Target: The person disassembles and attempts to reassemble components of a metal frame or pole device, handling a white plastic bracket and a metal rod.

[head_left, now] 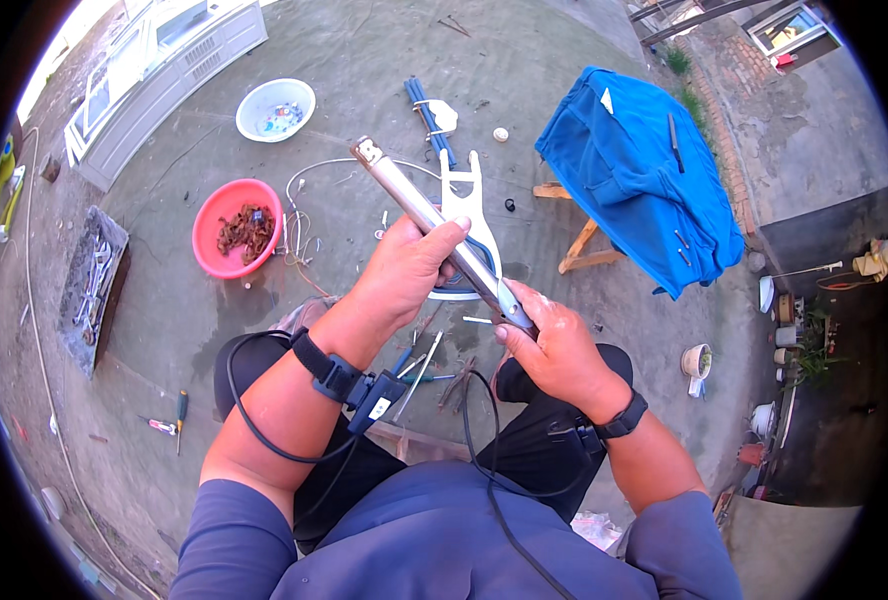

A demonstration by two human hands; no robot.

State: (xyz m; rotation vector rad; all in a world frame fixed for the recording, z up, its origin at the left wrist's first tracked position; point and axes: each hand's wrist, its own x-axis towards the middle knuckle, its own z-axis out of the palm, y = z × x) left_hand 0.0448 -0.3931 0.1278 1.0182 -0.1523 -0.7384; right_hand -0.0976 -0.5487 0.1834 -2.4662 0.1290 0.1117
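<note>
Though slanted, tube (410,200) in each hand (414,260) (556,345)

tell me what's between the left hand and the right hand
The head view shows a stretch of metal tube between left hand and right hand, both gripping it.

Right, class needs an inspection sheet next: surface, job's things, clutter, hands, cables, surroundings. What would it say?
Surface: grey-green ground sheet, dark patches.
Job's things: metal tube, held; white forked frame beyond.
Clutter: pink basin with brown scraps; white basin; tool tray; screwdriver.
Hands: left hand grips the tube partway along; right hand holds its near end.
Cables: black cable loops across left forearm; pale cord on ground.
Surroundings: blue cloth over wooden-legged support; plants at right.
</note>
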